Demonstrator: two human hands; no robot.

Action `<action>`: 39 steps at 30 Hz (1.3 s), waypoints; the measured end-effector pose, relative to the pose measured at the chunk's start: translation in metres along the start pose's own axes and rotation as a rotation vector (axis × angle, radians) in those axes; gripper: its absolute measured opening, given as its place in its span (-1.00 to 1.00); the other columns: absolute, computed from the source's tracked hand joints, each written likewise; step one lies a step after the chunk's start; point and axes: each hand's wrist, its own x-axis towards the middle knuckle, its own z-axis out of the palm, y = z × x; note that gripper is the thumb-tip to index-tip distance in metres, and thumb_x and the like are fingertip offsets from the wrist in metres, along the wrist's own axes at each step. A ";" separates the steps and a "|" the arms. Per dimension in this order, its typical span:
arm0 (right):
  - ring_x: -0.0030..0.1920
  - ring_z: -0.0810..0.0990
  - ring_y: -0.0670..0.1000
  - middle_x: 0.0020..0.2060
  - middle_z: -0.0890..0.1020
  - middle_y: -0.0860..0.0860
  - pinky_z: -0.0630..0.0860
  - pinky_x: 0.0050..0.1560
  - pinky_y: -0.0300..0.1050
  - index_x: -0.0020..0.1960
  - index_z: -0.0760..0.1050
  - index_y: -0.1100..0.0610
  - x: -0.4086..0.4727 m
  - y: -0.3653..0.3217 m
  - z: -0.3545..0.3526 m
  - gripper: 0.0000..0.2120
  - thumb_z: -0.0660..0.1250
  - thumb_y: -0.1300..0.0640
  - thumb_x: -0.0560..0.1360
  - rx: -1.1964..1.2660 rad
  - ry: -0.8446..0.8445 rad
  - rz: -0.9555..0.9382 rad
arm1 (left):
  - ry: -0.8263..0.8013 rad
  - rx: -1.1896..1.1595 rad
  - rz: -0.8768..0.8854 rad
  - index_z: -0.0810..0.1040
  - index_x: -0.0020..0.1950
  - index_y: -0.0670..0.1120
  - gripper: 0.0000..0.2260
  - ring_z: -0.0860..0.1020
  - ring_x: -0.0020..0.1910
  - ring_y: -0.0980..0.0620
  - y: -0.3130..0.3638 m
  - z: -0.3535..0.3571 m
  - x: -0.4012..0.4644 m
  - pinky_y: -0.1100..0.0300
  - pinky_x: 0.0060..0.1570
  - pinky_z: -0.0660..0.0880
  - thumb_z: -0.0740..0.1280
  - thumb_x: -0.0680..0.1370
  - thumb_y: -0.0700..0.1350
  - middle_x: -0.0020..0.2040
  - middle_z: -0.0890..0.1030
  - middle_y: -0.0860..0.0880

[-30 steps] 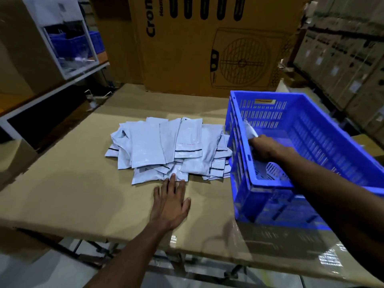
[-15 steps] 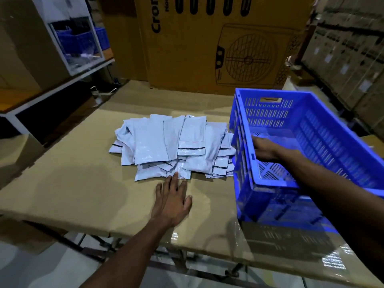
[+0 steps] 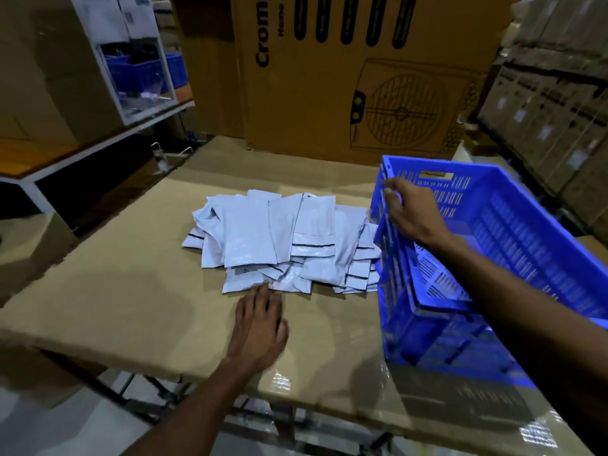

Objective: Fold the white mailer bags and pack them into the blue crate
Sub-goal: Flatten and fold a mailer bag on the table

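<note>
The cardboard-covered table (image 3: 98, 291) carries everything; at its right end stands the blue crate (image 3: 513, 245), and just beside the crate's left wall lies the heap of white mailer bags (image 3: 279, 241), loosely fanned and overlapping. No bag shows inside the crate from here (its floor is partly hidden by the arm).

The right hand (image 3: 411, 212) hangs over the crate's left rim, fingers loosely bent and holding nothing. The left hand (image 3: 260, 320) lies flat and spread on the cardboard, fingertips touching the nearest bag.

To do the next fold well, I would slide one bag clear of the heap, flatten it, then crease it squarely.

A second ago the right hand was down inside the crate with something white in it; now it is up at the rim, empty.
</note>
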 end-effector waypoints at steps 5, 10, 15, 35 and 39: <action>0.12 0.62 0.24 0.13 0.66 0.18 0.54 0.09 0.12 0.29 0.51 0.15 0.021 -0.047 0.039 -0.67 0.21 0.04 0.60 -0.085 -0.264 -0.190 | 0.060 0.036 -0.067 0.44 0.44 -0.13 -0.46 0.27 0.48 -0.31 -0.032 -0.007 -0.008 -0.25 0.36 0.30 0.16 0.51 0.07 0.57 0.25 -0.25; 0.27 0.50 0.23 0.26 0.58 0.18 0.48 0.19 0.09 0.39 0.43 0.13 0.015 -0.087 0.101 -0.62 0.20 0.02 0.62 -0.225 -0.536 -0.253 | -0.026 0.053 -0.236 0.36 0.48 -0.03 -0.45 0.26 0.47 -0.24 -0.046 -0.009 -0.011 -0.27 0.39 0.19 0.07 0.54 0.16 0.61 0.14 -0.21; 0.52 0.23 0.09 0.50 0.32 0.06 0.07 0.47 0.28 0.44 0.35 0.09 -0.024 -0.108 0.169 -0.56 0.22 0.01 0.60 -0.420 -0.604 -0.389 | -0.085 0.086 -0.264 0.23 0.58 0.03 -0.37 0.12 0.55 -0.21 -0.042 -0.010 -0.007 -0.28 0.46 0.04 -0.07 0.55 0.23 0.64 0.06 -0.16; 0.46 0.36 0.22 0.40 0.46 0.20 0.18 0.40 0.42 0.07 0.57 0.22 -0.089 -0.098 0.205 -0.76 0.33 0.10 0.49 -0.427 -0.249 -0.535 | 0.374 0.071 -0.243 0.50 0.31 -0.14 -0.64 0.42 0.36 -0.28 -0.039 -0.019 -0.012 -0.30 0.40 0.24 0.29 0.56 -0.01 0.35 0.47 -0.22; 0.44 0.38 0.19 0.30 0.54 0.18 0.21 0.39 0.39 0.00 0.57 0.20 -0.122 -0.121 0.194 -0.79 0.32 0.11 0.45 -0.323 -0.237 -0.606 | 0.365 0.089 -0.141 0.32 0.54 -0.01 -0.42 0.34 0.45 -0.30 -0.041 -0.020 -0.014 -0.35 0.45 0.14 0.33 0.53 0.05 0.51 0.34 -0.21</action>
